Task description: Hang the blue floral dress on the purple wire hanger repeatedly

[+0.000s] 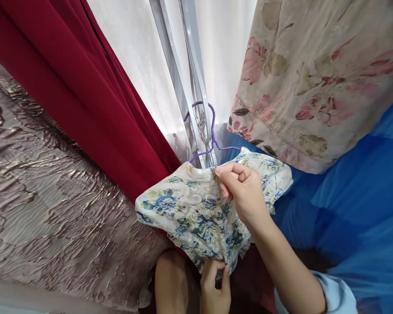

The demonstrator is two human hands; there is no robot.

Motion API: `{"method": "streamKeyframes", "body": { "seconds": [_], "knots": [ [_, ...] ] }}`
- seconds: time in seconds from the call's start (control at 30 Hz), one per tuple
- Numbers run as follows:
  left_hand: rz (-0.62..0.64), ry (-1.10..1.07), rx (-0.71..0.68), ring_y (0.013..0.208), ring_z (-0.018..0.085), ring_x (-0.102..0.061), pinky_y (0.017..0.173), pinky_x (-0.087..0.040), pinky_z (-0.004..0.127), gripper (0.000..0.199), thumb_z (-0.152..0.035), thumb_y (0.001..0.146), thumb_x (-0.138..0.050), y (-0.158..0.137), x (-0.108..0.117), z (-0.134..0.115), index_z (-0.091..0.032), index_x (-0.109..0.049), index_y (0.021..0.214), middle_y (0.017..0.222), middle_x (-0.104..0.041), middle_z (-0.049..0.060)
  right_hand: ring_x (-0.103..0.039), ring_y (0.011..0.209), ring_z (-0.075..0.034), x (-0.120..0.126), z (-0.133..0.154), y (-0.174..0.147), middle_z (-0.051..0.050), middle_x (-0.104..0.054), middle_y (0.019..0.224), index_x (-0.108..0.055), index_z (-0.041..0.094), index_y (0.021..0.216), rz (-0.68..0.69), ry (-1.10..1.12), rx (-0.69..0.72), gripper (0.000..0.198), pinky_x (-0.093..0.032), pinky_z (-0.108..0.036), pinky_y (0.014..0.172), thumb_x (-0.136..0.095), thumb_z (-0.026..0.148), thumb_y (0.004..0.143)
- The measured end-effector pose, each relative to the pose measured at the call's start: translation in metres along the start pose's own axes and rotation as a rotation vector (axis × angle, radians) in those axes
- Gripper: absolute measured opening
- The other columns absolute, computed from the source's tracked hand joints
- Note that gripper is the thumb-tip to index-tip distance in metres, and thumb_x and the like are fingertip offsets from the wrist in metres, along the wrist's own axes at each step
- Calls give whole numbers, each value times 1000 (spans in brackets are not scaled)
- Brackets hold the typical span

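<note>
Cloth hangs before me as a small white garment printed with blue, green and yellow flowers [180, 209], its shoulders spread on a thin purple hanger [213, 141]. The hook curls around the pale, shiny metal strips [175, 61] above. That much I count as done. My right hand [240, 187] is closed in a pinch at the middle of the neckline, thumb against forefinger with cloth between them, the other fingers curled in. My left hand [214, 285] pinches the same middle line lower down, so it runs drawn between the two. What remains, I judge, lies along that line; whether it is fastened I cannot tell, since fingers and folds cover its ends.

On my left, a smooth, deep red curtain [85, 87] falls partly behind the garment, next to a glossy, crinkled, pinkish-brown fabric [68, 226]. A plain white curtain [127, 52] backs the metal strips. On my right, a beige cloth with pink flowers [298, 87] hangs near the garment's shoulder, over bright blue fabric [334, 209]. Nothing blocks my hands, though the red curtain and beige cloth crowd both sides.
</note>
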State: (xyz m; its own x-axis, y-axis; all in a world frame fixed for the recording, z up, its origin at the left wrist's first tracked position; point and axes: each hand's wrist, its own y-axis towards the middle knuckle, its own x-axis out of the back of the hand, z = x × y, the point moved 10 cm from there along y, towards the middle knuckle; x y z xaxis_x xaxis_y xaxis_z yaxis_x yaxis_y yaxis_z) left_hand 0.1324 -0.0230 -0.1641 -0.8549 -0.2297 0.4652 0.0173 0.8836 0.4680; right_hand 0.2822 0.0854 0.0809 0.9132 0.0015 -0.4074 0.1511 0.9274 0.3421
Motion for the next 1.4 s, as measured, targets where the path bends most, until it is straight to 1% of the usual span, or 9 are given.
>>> {"method": "streamKeyframes", "body": {
  "seconds": [0.2, 0.37, 0.47, 0.53, 0.63, 0.83, 1.17, 1.27, 1.4],
  "knots": [
    [47, -35, 17, 81, 18, -67, 76, -53, 26, 8, -23, 94, -58, 33, 7, -28, -19, -65, 92, 86, -69, 4, -40, 39, -4, 11, -5, -14, 8, -51, 43, -62, 15, 76, 42, -59, -29, 22, -30, -16, 42, -68, 32, 90],
    [-129, -99, -211, 92, 17, -66, 88, -51, 30, 28, -17, 96, -56, 122, 71, -116, -22, -60, 123, 95, -68, 4, -40, 38, -5, 14, -2, -17, 7, -51, 44, -59, 15, 73, 63, -133, -42, 25, -30, -17, 41, -67, 33, 89],
    [-40, -118, -288, 71, 13, -62, 72, -51, 25, 42, -22, 100, -50, 177, 84, -166, -24, -47, 142, 79, -62, -2, -39, 38, -5, 11, 3, -15, 7, -50, 43, -58, 16, 73, 88, -149, -32, 25, -29, -18, 41, -66, 33, 89],
    [47, -7, -285, 59, 10, -55, 59, -44, 22, 28, -26, 101, -50, 201, 80, -185, -22, -58, 128, 69, -58, -4, -39, 39, -6, 11, 4, -13, 8, -49, 44, -58, 16, 73, 104, -154, -19, 24, -29, -18, 42, -65, 33, 90],
    [18, 119, -339, 51, 8, -49, 54, -38, 22, 14, -27, 99, -53, 211, 82, -205, -19, -64, 95, 60, -54, -5, -33, 40, -5, 12, 0, -10, 9, -44, 44, -56, 17, 72, 125, -147, -15, 25, -24, -19, 42, -64, 33, 90],
    [-146, 11, -324, 51, 8, -56, 53, -42, 19, 12, -25, 98, -56, 201, 96, -208, -18, -60, 89, 60, -59, -5, -22, 45, -4, 10, -20, -12, 11, -33, 50, -51, 17, 70, 159, -121, -28, 26, -17, -20, 44, -64, 31, 87],
    [-206, -178, -272, 52, 7, -58, 52, -46, 16, 18, -27, 99, -56, 202, 90, -200, -15, -58, 86, 61, -59, -4, -21, 44, -5, 8, -23, -8, 10, -29, 48, -46, 19, 62, 201, -230, -35, 31, -14, -21, 43, -63, 30, 85],
    [-279, -241, -280, 52, 7, -57, 53, -48, 17, 17, -25, 99, -56, 200, 98, -203, -15, -56, 85, 60, -57, -5, -25, 45, -6, 12, -46, -10, 10, -33, 49, -45, 20, 61, 194, -254, -87, 29, -18, -21, 44, -63, 28, 82],
    [-432, -280, -314, 51, 6, -54, 50, -45, 17, 13, -21, 98, -57, 203, 132, -208, -15, -57, 87, 61, -56, -6, -26, 45, -6, 30, -89, -29, 11, -33, 49, -47, 20, 65, 136, -283, -207, 25, -20, -21, 46, -63, 27, 83]
  ]
}}
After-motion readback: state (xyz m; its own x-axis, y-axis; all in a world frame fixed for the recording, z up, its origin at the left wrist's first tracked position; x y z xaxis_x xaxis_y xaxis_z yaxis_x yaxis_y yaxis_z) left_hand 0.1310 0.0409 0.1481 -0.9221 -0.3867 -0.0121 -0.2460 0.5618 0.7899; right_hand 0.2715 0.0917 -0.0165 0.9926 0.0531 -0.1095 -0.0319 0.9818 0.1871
